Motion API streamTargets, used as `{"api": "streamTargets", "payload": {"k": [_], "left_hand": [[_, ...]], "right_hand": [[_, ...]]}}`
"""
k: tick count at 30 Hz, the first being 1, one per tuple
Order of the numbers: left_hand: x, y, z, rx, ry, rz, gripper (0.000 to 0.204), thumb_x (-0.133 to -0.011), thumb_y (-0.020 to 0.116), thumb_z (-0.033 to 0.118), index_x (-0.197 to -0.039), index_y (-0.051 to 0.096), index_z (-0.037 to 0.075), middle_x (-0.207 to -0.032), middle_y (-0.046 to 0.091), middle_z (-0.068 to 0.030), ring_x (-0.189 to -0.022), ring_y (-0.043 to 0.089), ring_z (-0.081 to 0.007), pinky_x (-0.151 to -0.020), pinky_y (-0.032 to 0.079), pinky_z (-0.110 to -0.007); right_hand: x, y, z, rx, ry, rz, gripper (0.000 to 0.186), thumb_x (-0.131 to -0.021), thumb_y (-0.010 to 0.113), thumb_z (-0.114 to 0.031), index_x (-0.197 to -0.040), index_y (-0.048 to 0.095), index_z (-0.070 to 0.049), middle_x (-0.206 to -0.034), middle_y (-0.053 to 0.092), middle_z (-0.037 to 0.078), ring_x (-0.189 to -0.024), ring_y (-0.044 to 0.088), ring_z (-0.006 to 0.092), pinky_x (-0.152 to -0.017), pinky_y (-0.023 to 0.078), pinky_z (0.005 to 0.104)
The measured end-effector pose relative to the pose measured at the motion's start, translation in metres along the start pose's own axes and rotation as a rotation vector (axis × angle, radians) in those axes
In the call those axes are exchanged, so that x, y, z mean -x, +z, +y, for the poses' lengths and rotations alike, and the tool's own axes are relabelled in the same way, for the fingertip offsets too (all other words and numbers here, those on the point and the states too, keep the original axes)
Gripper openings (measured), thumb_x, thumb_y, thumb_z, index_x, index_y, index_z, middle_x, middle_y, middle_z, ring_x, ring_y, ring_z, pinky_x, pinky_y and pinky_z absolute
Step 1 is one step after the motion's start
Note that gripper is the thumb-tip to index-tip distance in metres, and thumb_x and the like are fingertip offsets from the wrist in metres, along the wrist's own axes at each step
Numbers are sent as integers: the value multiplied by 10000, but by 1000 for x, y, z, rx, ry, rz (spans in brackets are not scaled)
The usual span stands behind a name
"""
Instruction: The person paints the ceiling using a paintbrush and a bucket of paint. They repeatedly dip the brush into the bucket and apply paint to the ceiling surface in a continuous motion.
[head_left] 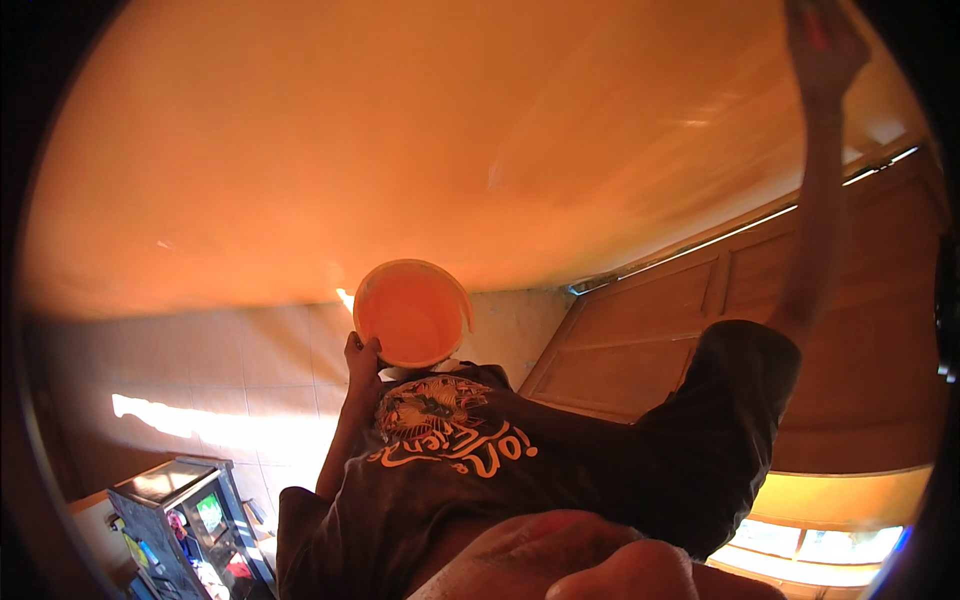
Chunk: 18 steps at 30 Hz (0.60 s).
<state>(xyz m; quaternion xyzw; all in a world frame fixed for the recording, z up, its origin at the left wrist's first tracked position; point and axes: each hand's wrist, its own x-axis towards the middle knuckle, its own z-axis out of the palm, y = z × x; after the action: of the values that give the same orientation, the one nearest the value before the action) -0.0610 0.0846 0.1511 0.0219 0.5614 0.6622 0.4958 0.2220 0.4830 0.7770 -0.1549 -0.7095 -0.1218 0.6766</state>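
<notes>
My left hand [362, 355] grips the rim of a round bucket [405, 310] at chest level, whose inside looks orange; whether it holds liquid I cannot tell. My right arm stretches up to the top right of the view, where my right hand [826, 55] is closed near an orange wall [480, 140]. A small red patch shows in that hand; what it is I cannot make out, as the hand is blurred and dark. The dark printed T-shirt [560, 450] on my body fills the lower middle.
A panelled wooden door [630, 350] stands along the right. A pale tiled floor [280, 350] with sunlit patches lies to the left, with an open dark cabinet [170, 485] holding assorted items at the lower left. A bright window [830, 540] shows at the lower right.
</notes>
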Motion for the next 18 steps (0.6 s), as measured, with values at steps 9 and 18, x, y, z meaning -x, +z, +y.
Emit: {"api": "streamTargets", "payload": {"k": [9,18], "left_hand": [[-10,-5,-11,38,-52,-73,233,-776,528,-14,-996,454,9,-964,563,-138,-801,675,-284,-629,626,-440],[-43,-35,-33,-111,12,-109,213,-757,549,7,-931,428,33,-875,548,-122,-675,655,-265,-547,621,-425]], "right_hand": [[329,-9,-92,208,-375,-1325,284,-797,636,-109,-1079,623,-129,-1245,600,144,-1084,632,249,-734,584,360],[4,-35,-54,230,-333,-590,179,-919,622,-97,-1063,694,-20,-975,728,67,-879,690,159,-811,548,296]]}}
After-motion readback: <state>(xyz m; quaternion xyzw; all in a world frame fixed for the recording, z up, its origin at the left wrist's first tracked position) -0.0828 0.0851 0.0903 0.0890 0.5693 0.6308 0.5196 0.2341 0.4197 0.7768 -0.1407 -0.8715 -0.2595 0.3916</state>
